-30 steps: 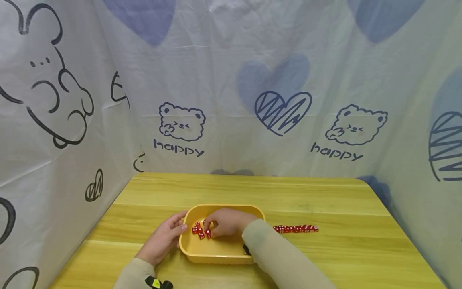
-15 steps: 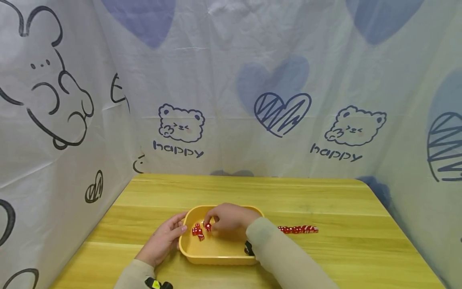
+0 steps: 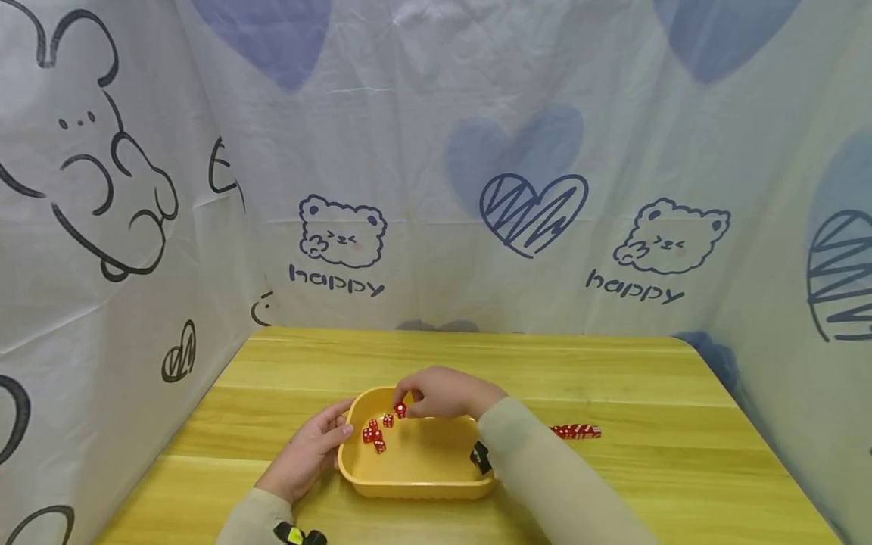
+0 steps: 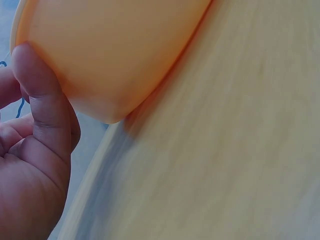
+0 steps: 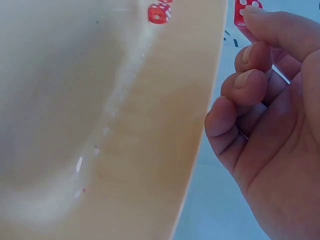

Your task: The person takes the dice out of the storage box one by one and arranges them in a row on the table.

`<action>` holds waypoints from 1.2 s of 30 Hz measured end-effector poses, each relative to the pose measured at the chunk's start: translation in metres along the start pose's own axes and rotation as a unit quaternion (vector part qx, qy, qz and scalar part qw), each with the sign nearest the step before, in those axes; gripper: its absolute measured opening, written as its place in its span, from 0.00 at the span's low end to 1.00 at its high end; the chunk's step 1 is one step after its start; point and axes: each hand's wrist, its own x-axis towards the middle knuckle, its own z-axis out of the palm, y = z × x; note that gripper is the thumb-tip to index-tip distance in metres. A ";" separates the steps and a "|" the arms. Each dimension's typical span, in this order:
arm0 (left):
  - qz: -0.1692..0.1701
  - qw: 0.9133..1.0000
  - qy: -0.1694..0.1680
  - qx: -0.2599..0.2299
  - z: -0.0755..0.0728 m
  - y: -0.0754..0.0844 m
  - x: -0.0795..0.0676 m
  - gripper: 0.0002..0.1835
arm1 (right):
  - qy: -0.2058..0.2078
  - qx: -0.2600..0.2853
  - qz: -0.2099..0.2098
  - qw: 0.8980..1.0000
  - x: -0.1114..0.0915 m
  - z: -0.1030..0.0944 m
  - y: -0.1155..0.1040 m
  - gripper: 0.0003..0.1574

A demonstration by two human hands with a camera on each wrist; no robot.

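Note:
A yellow plastic bin (image 3: 415, 490) stands on the table, with several red dice with white dots (image 3: 373, 434) at the left of its floor. My left hand (image 3: 309, 453) holds the bin's left side, thumb at the rim; in the left wrist view the thumb (image 4: 42, 90) lies against the outer wall. Between thumb and fingertips my right hand (image 3: 446, 393) pinches a red die (image 3: 400, 409), raised near the bin's far rim. The right wrist view shows this die at the top edge, the other fingers curled below it, and another die (image 5: 159, 13) inside the bin.
Right of the bin, a row of red dice (image 3: 576, 431) lies on the wooden table (image 3: 613, 378), partly hidden by the right sleeve (image 3: 545, 454). White printed curtains (image 3: 422, 250) rise behind and at both sides. Black wrist cameras (image 3: 481, 457) are strapped to the wrists.
My right hand has lifted a die from among the others and moved up and right toward the bin's far rim. The left hand and the bin stay in place.

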 end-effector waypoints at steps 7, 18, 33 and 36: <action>0.003 1.000 0.007 0.003 -0.001 0.000 0.000 0.31 | 0.012 -0.001 -0.006 1.000 -0.010 -0.012 0.007 0.12; 0.011 1.000 0.000 0.002 -0.001 -0.002 0.000 0.31 | 0.037 -0.001 0.016 0.999 -0.035 -0.025 0.023 0.11; 0.007 1.000 0.006 0.006 0.002 0.001 0.000 0.30 | 0.096 0.034 0.040 0.994 -0.085 -0.033 0.062 0.12; 0.005 1.000 0.007 0.008 0.001 0.000 -0.001 0.30 | 0.106 0.034 0.048 0.993 -0.095 -0.033 0.070 0.12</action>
